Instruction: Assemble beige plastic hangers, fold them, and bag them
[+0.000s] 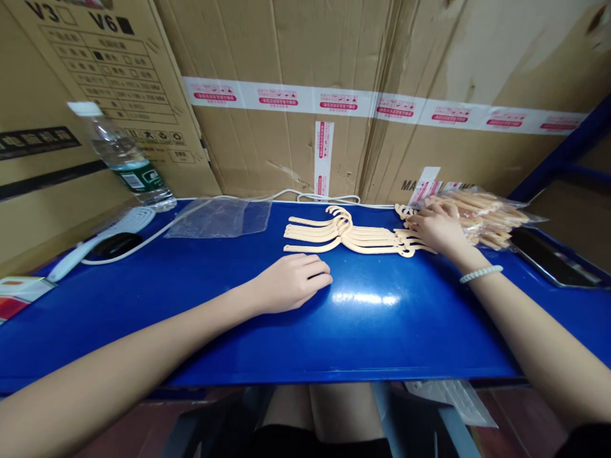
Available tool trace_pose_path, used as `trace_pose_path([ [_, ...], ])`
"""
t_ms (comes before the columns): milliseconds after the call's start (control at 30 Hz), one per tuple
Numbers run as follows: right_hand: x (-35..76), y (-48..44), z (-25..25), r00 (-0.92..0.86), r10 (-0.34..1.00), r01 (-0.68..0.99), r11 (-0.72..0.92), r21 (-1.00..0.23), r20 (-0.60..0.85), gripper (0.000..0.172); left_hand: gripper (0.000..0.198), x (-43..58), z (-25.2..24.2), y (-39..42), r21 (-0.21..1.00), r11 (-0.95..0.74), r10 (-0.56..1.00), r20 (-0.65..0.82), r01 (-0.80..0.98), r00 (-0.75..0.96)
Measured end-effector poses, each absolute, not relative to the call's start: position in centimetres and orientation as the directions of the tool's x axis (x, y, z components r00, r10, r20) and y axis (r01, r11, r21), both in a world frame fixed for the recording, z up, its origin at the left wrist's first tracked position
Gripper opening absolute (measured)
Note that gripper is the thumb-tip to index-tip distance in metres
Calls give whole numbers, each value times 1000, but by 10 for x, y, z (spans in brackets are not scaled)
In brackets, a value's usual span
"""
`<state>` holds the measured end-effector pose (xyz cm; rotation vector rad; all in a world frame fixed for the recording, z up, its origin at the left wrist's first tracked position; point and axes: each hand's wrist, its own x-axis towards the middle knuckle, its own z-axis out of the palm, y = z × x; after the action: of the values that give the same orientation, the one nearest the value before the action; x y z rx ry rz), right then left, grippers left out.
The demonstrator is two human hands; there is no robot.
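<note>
My left hand (296,282) rests on the blue tabletop (229,337), palm down, fingers slightly bent with small gaps, holding nothing. Just beyond it lies a row of small peach-coloured plastic hangers (367,238), overlapping, with their hooks bunched together. At the right end of the row, my right hand (438,226) has its fingers bent over more hangers (405,213) and closed on at least one; the exact grip is partly hidden. Right beside it, clear plastic bags (491,213) hold a pile of the same hangers.
On the left stand a tilted water bottle (136,168), a white hairbrush (112,232), a dark rounded object (117,245) and a cable. A flat clear plastic bag (222,218) lies behind. A phone (556,257) is at right. Cardboard boxes (286,51) wall the back.
</note>
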<state>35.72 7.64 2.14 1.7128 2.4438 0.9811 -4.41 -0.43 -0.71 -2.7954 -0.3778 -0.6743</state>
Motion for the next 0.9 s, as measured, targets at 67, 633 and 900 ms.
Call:
trace_pose_path([
  [67, 356, 74, 23, -358, 871, 856, 163, 490, 336, 32, 23, -44, -7, -4, -170, -937, 195, 473, 306, 859],
  [633, 350, 70, 27, -296, 892, 877, 114, 466, 341, 32, 23, -44, -6, -6, -173, -933, 202, 472, 315, 858],
  [900, 347, 64, 42, -294, 764, 927, 82, 366, 575, 31, 25, -42, -4, -9, -24, -941, 281, 499, 337, 820],
])
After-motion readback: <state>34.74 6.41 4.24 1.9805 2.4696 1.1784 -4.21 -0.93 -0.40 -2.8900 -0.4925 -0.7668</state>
